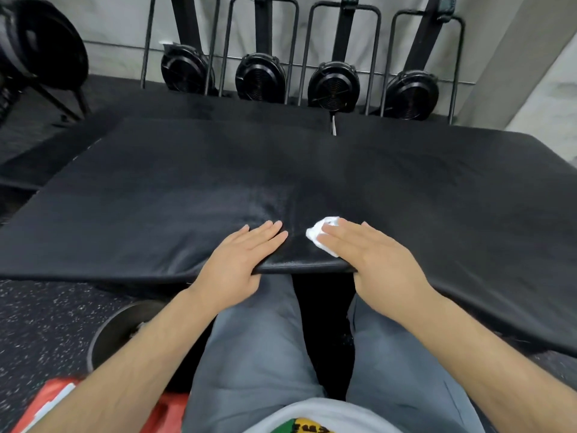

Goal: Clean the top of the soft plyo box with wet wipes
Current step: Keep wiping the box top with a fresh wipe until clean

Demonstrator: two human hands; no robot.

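You are pressing your right hand (pixel 371 260) flat over the crumpled white wet wipe (pixel 316 235). Its fingers are lying straight and together instead of curling round the cloth, so your palm's weight is spreading the damp wipe against the black cover. The wipe is sitting on the top of the soft plyo box (pixel 175 182), close to the near edge and about midway along it, and is poking out on the thumb side of your hand. Your left hand (pixel 242 260) is resting just beside it, also flat with fingers extended and its heel at the box's lip. I judge it is bracing you against the soft top while the other hand is rubbing. A narrow strip of black is showing between the two hands. The surface ahead of the wipe is giving off a faint sheen, possibly moisture, though the blur is making that uncertain. A red packet (pixel 56 401) is lying on the floor by your left side, within easy reach.
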